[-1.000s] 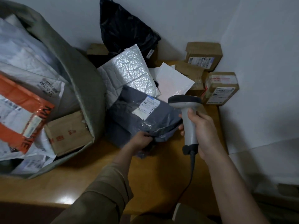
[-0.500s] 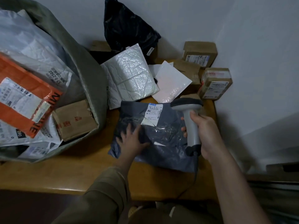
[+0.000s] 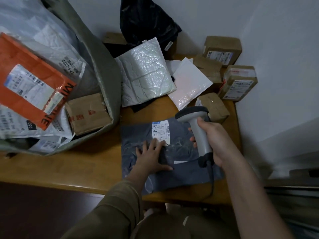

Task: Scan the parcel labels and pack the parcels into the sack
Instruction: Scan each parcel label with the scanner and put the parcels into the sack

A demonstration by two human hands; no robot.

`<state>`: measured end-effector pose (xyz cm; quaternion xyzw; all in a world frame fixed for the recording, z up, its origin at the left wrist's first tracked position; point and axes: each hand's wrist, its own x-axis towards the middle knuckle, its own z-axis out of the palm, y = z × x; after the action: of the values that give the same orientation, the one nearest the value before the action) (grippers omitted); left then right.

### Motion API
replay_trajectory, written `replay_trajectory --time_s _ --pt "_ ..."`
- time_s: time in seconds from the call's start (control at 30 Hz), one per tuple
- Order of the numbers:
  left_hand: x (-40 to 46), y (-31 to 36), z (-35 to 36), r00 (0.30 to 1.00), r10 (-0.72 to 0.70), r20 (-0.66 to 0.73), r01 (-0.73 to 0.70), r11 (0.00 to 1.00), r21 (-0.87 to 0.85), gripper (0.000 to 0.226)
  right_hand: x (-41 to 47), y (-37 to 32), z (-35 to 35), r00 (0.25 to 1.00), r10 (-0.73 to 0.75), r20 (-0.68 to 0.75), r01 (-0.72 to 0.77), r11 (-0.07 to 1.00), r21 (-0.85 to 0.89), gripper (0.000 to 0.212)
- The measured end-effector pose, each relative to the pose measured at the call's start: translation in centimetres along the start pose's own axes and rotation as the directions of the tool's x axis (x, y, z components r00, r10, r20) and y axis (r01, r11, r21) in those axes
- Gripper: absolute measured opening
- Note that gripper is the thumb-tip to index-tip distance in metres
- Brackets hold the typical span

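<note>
The right hand [image 3: 217, 141] grips the handle of the scanner [image 3: 196, 125], whose head hangs over the top right corner of the grey parcel [image 3: 174, 157]. The left hand [image 3: 151, 156] presses flat, fingers spread, on that parcel just below its label [image 3: 160, 132], whose print is too blurred to read. Left of the parcel, the sack [image 3: 101, 69] is cut off by the frame edge.
</note>
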<state>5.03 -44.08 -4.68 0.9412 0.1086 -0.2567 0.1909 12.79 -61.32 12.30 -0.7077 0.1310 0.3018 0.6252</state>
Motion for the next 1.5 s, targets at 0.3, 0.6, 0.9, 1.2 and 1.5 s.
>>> replay_trajectory --time_s 0.3,0.6,0.9,1.2,1.5 --pt "0.4 -2.4 -0.4 0.947 -0.064 -0.314 -0.084 0.896 -0.436 0.046 0.4 0.2 0.8 1.000 -0.001 0.000 0.001 1.000 0.012 0.035" --pt "-0.4 -2.0 -1.2 0.740 0.158 -0.654 -0.286 0.954 -0.093 0.058 0.4 -0.2 1.2 0.999 -0.039 0.014 0.038 0.998 0.055 0.032" --pt "0.4 -1.3 1.7 0.966 0.254 0.054 -0.255 0.967 0.022 0.077 0.8 0.3 1.5 0.999 0.029 0.034 -0.027 0.998 -0.057 0.041" --pt "0.1 -1.2 2.2 0.991 0.105 -0.088 -0.120 0.975 -0.187 0.059 0.3 -0.5 1.7 0.996 0.034 0.079 -0.025 0.994 -0.105 0.042" --pt "0.5 0.0 1.9 0.997 0.022 -0.076 -0.036 0.981 -0.193 0.061 -1.4 -2.7 2.0 0.996 -0.077 0.055 0.086 0.977 -0.193 0.040"
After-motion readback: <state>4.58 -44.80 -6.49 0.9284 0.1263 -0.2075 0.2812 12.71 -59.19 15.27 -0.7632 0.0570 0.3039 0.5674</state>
